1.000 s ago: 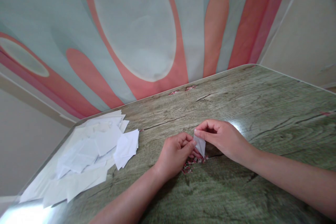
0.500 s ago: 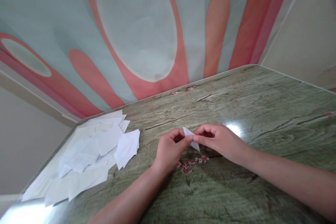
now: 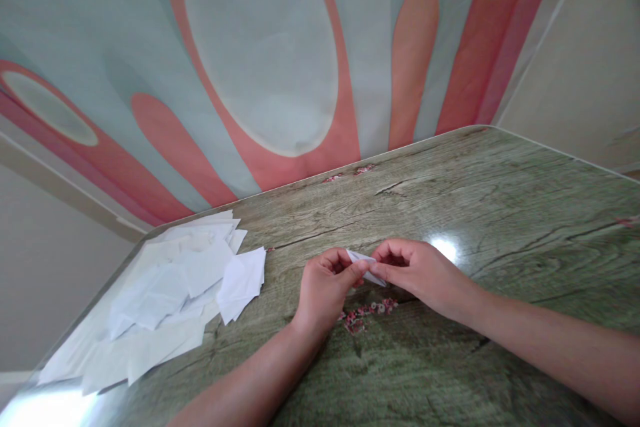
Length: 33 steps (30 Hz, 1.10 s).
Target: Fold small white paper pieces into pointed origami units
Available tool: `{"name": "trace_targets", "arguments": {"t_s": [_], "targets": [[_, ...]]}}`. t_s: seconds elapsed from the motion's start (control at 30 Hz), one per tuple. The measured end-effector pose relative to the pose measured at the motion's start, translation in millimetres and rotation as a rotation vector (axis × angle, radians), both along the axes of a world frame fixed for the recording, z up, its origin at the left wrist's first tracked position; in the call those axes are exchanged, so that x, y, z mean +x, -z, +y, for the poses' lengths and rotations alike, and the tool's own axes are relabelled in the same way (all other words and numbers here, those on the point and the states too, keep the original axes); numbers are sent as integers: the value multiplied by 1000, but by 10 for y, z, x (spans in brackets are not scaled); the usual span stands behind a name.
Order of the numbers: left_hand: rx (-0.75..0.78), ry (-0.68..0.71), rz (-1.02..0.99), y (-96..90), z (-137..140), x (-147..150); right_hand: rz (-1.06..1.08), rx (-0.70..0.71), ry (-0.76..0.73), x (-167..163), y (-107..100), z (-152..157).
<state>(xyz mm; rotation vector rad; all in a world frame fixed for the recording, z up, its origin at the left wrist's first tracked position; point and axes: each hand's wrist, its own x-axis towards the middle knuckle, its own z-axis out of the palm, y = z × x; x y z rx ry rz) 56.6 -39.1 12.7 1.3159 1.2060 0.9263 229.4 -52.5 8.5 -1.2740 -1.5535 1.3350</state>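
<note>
Between my two hands, just above the table, is a small piece of folded white paper (image 3: 374,277) with pointed ends. My left hand (image 3: 327,283) pinches its left side, thumb on the near face and fingers behind. On the other side my right hand (image 3: 413,270) grips it between thumb and fingertips. Both thumbs nearly meet at the paper's middle and cover part of it, so its full shape is hidden.
A wood-patterned table (image 3: 480,207) with printed flowers lies under my hands. Loose white sheets (image 3: 170,340) spread over its left side, with a smaller stack of white paper (image 3: 243,283) beside them. Behind the far edge stands a patterned wall (image 3: 260,47).
The folded paper has tilted flatter between my fingers, its upper tip lower than before. My fingertips have shifted slightly; both hands still hold it.
</note>
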Motion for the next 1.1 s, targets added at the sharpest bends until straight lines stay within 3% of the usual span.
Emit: {"name": "trace_targets", "arguments": {"t_s": [0.1, 0.23, 0.4, 0.57, 0.77, 0.97, 1.1], "targets": [[-23, 23, 2, 3, 11, -8, 23, 2, 7, -3, 15, -6], [-71, 83, -38, 11, -1, 15, -37, 92, 129, -13, -14, -19], [-150, 89, -126, 18, -50, 55, -246, 361, 243, 1, -11, -39], [-154, 76, -168, -25, -83, 74, -276, 586, 245, 18, 43, -42], [-130, 18, -139, -51, -126, 116, -270, 559, 259, 3, 8, -50], [-150, 131, -49, -22, -110, 85, -228, 590, 234, 13, 6, -50], [-171, 161, -26, -45, -105, 69, -193, 463, 184, 39, 2, -14]]}}
